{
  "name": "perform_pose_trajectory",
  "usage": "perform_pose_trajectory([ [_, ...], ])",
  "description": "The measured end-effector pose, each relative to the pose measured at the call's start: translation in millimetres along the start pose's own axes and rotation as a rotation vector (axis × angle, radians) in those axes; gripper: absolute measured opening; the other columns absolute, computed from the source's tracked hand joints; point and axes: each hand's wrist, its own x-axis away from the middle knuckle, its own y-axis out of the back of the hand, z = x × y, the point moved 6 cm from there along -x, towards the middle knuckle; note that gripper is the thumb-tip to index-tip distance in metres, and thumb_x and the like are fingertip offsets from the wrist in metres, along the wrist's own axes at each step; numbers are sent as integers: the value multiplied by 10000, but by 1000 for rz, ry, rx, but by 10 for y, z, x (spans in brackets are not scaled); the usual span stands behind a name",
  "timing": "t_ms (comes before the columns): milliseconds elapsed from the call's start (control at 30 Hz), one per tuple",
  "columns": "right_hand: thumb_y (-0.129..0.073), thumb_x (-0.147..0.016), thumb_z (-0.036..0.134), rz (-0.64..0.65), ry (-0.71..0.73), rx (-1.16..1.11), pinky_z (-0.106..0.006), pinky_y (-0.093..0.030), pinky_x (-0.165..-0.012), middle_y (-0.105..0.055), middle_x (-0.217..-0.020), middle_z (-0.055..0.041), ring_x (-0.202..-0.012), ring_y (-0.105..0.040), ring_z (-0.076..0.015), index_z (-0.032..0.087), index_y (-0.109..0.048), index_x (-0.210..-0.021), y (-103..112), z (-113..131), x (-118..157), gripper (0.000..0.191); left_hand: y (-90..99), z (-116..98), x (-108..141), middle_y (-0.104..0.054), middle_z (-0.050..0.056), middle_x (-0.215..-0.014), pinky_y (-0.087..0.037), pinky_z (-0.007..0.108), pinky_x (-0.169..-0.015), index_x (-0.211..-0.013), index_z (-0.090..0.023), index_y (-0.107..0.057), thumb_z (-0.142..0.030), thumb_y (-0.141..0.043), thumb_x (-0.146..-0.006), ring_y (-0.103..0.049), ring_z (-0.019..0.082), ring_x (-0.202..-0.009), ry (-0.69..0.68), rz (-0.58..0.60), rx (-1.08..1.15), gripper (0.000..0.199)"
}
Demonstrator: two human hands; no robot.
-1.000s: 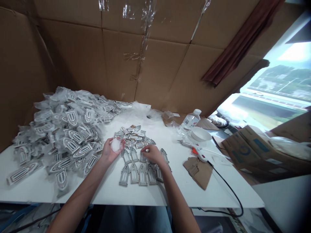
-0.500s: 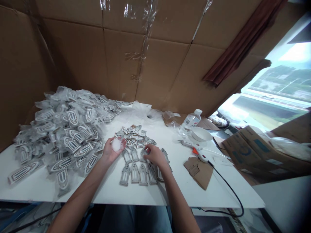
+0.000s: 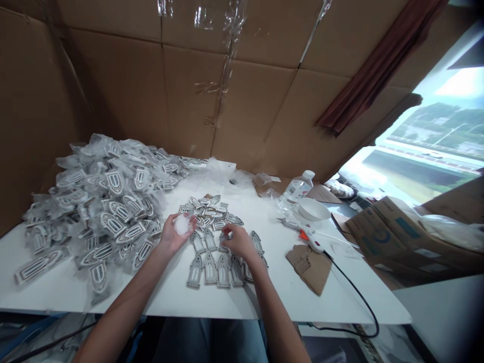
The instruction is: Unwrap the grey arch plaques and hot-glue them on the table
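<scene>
My left hand [image 3: 174, 236] is palm up, its fingers curled round a small white translucent bundle [image 3: 182, 225]. Over the upper row of grey arched window-shaped pieces [image 3: 209, 240], my right hand [image 3: 236, 241] points its fingertips down at one piece; its thumb and fingers are pinched together, and anything between them is too small to make out. A lower row of the same arched pieces [image 3: 223, 271] lies side by side nearer me, partly under my right wrist. Behind both hands is a loose heap of similar pieces [image 3: 212, 209].
A large pile of bagged pieces [image 3: 113, 206] covers the table's left side. To the right are a glue gun [image 3: 312, 241] with a black cable, torn cardboard [image 3: 310, 267], a white bowl [image 3: 313, 209] and a clear bottle [image 3: 298, 186]. Cardboard walls [image 3: 189, 101] stand behind.
My right hand has shifted very slightly to the left over the upper row. My left hand keeps its place with the white bundle.
</scene>
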Motion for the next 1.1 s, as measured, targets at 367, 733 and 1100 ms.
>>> perform_pose_trajectory([
  [367,-656,-654,197,189,399,198,-286,-380,-857,-543,-1129,-81,-1107,-449,-231,182,-675,-1010,-614,931,142,357,58,-53,-55,-649,152,-909,-558,331,-689,-908,-106,-557,-246,-414,-811,-668,235,-837,-20,-5,26,223],
  [733,-708,-579,138,278,389,257,-301,-358,-916,-479,-1128,-111,-1116,-394,-249,139,-663,-885,-734,970,-101,309,89,-113,-77,-648,149,-928,-558,335,-673,-896,-108,-561,-256,-415,-818,-666,229,-809,-31,-19,48,222],
  [1100,-767,-583,243,322,455,286,-323,-350,-935,-493,-1139,-100,-1122,-392,-263,152,-652,-906,-769,949,-165,355,94,-140,-82,-645,150,-934,-559,344,-690,-885,-115,-558,-259,-426,-801,-660,255,-893,-24,3,68,213],
])
